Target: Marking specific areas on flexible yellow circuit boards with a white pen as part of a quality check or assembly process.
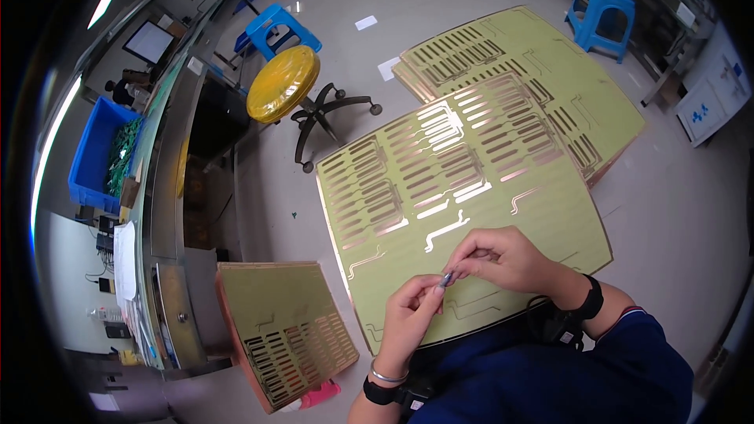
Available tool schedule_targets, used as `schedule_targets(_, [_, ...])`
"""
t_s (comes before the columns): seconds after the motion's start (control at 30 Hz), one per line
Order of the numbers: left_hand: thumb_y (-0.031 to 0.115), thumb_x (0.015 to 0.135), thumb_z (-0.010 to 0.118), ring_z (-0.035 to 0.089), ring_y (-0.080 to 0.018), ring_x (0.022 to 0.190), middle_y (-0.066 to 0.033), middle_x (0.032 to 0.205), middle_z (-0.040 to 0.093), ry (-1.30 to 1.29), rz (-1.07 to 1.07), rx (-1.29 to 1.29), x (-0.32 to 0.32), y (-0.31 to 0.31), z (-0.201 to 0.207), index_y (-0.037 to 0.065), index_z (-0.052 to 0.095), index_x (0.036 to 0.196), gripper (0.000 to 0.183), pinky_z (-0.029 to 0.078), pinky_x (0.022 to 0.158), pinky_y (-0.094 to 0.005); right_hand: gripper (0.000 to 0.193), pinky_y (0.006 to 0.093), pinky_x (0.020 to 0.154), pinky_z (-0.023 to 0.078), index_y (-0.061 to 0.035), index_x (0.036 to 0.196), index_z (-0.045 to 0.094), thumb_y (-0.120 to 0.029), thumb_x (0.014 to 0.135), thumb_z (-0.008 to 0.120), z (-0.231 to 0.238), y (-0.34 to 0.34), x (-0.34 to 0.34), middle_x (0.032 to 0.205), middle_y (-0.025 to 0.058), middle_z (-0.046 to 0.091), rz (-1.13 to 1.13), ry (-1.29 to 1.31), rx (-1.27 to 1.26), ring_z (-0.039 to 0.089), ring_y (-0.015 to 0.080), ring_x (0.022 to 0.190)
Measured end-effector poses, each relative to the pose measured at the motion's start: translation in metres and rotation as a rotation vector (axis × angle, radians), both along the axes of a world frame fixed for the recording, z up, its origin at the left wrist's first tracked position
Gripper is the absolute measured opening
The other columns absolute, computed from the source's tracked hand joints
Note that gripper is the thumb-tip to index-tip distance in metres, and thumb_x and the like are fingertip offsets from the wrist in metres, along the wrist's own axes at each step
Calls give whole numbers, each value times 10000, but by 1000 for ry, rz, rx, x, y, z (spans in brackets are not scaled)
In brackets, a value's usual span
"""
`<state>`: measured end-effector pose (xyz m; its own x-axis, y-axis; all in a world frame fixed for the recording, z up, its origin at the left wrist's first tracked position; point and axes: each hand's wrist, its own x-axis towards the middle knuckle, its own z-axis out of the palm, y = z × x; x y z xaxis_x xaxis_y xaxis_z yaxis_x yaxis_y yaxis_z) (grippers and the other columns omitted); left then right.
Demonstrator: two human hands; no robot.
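Small grey piece (447,278), lower centre of frame, above green copper-patterned panel (393,259) | left hand (410,312): thumb and finger pinching lower end | right hand (500,257): fingertips pinching upper end | risk: slackened pinch could drop it onto panel

We count two hands (410,316) (503,257), one small piece (447,278), two blue plastic stools (271,23) (603,1) — and one yellow swivel stool (283,82).

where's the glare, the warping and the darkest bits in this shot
Head view: glare whitens some coppery strips on the middle sheet; head view: fisheye curves the workbench at left; head view: corners fall to black.
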<state>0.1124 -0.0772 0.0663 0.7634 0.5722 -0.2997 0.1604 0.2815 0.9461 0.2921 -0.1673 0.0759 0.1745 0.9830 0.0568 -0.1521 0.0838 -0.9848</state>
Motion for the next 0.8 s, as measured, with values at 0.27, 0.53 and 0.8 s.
schedule_targets(0.27, [118, 914, 558, 495, -46, 624, -24, 866, 629, -13, -21, -9, -2, 1, -6, -11, 616, 998, 165, 346, 507, -161, 141, 275, 773, 530, 40, 986, 595, -60, 886, 589, -10, -4, -1, 897, 83, 652, 5, -37, 5, 641, 141, 849])
schedule_targets(0.53, [147, 912, 576, 494, -49, 627, -17, 821, 608, -21, -31, -5, 0, -5, -3, -9, 613, 998, 182, 342, 504, -161, 142, 282, 805, 531, 49, 992, 579, -45, 885, 587, -6, -9, 2, 945, 110, 644, 50, -156, -4, 635, 153, 875])
schedule_targets(0.8, [280, 968, 478, 377, -52, 590, 23, 696, 465, -74, -217, -106, -1, 1, -1, 1, 596, 1006, 306, 282, 530, -184, 170, 263, 801, 476, -1, 1024, 611, -69, 868, 616, -13, -1, -1, 936, 66, 626, 106, -145, 110, 600, 128, 812])
